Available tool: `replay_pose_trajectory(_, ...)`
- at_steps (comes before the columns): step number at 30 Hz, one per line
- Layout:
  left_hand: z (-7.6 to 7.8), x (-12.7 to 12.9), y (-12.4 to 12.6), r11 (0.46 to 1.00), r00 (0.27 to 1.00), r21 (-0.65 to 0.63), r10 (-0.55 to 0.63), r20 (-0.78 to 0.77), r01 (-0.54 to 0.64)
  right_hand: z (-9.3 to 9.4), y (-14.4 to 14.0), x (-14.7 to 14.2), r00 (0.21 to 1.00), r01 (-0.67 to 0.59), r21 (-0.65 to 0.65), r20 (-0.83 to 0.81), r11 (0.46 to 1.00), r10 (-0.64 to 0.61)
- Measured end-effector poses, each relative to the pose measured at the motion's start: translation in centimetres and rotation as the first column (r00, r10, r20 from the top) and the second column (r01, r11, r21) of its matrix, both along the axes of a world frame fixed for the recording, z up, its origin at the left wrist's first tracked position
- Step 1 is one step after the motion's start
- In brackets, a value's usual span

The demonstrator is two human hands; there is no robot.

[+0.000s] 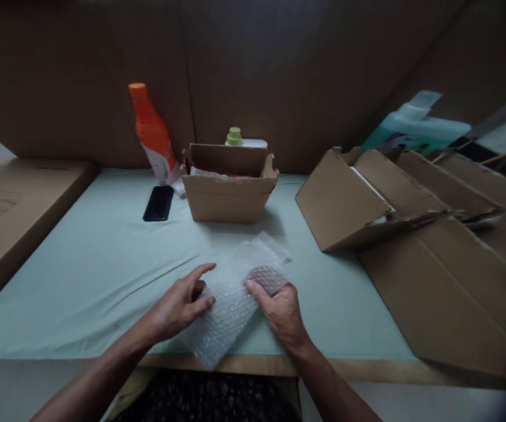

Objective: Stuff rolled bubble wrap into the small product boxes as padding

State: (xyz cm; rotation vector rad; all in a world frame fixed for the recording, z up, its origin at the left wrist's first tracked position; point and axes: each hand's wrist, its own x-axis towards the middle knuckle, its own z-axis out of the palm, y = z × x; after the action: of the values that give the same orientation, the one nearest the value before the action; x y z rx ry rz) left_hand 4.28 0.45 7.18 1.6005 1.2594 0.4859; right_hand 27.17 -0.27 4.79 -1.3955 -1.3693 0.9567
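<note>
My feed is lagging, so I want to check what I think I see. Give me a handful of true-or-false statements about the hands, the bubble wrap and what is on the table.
1. Both hands rest on the bubble wrap. True: the left hand and the right hand are each on it.
2. The phone lies inside the open cardboard box. False: the black phone lies flat on the table, left of the open cardboard box.
3. The orange bottle stands behind the phone. True.
4. The bubble wrap is inside the small box. False: it lies on the table in front of the box.
5. Flattened cardboard lies to the right. True.
</note>
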Motion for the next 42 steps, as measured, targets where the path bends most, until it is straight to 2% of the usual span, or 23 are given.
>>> replay_pose_trajectory(2,-2.0,0.8,0.8,0.998,0.984,0.057,0.014,-0.177,-0.004,-1.9,0.7,1.8,0.991,0.034,-0.025,0.13,0.999,-0.03)
replay_pose_trajectory(5,-3.4,1.8,2.2,0.988,0.869,0.12,-0.025,-0.494,0.096,-3.6,1.5,4.8,0.945,0.088,0.005,0.317,0.996,-0.085)
replay_pose_trajectory(7,-3.7,2.1,2.9,0.975,0.796,0.122,-0.078,-0.6,0.187,-3.9,2.4,6.9,0.867,0.126,0.076,0.476,0.989,-0.147)
replay_pose_trajectory(9,-3.9,2.2,3.2,0.963,0.772,0.139,-0.096,-0.628,0.232,-3.9,3.7,8.5,0.769,0.144,0.138,0.608,0.98,-0.199)
replay_pose_trajectory(11,-4.1,2.2,3.2,0.96,0.779,0.146,-0.099,-0.62,0.239,-3.9,5.2,9.3,0.688,0.132,0.136,0.7,0.982,-0.189)
replay_pose_trajectory(13,-4.4,2.2,2.9,0.964,0.798,0.143,-0.098,-0.594,0.225,-4.1,6.6,9.0,0.657,0.071,0.088,0.745,0.994,-0.113)
replay_pose_trajectory(16,-4.4,1.9,1.5,0.971,0.873,0.167,-0.072,-0.483,0.173,-4.4,8.3,7.0,0.673,-0.081,0.046,0.739,0.996,0.021)
replay_pose_trajectory(19,-4.2,1.3,-0.5,0.98,0.966,0.193,0.003,-0.259,0.049,-4.5,9.7,4.3,0.7,-0.178,0.061,0.709,0.982,0.083)
replay_pose_trajectory(22,-4.2,0.7,-1.7,0.987,0.988,0.15,0.072,-0.138,-0.051,-3.9,11.3,2.7,0.734,-0.219,0.077,0.67,0.973,0.113)
replay_pose_trajectory(25,-4.4,0.5,-1.1,0.988,0.987,0.147,0.07,-0.145,-0.048,-2.6,11.7,3.1,0.765,-0.196,0.099,0.638,0.976,0.089)
replay_pose_trajectory(28,-4.5,0.8,0.1,0.987,0.986,0.161,0.026,-0.162,0.0,-1.3,10.0,4.2,0.794,-0.195,0.143,0.604,0.97,0.07)
replay_pose_trajectory(32,-3.8,1.2,0.8,0.996,0.965,0.08,-0.005,-0.262,0.026,-0.7,6.2,4.5,0.769,-0.363,0.205,0.616,0.909,0.168)
replay_pose_trajectory(35,-3.1,1.1,0.3,0.999,0.962,0.037,-0.026,-0.271,0.037,-0.6,3.0,4.1,0.676,-0.506,0.183,0.691,0.843,0.256)
replay_pose_trajectory(38,-2.7,0.6,-0.4,1.0,0.983,-0.004,0.023,-0.18,-0.024,0.0,-0.6,4.0,0.554,-0.669,0.092,0.723,0.737,0.413)
replay_pose_trajectory(40,-2.8,0.4,-0.8,0.997,0.992,-0.042,0.062,-0.109,-0.067,0.3,-2.9,3.9,0.486,-0.732,0.015,0.713,0.681,0.506)
replay_pose_trajectory(42,-3.2,0.2,-1.2,0.995,0.993,-0.063,0.072,-0.097,-0.078,0.1,-4.9,3.4,0.445,-0.755,-0.033,0.708,0.655,0.548)
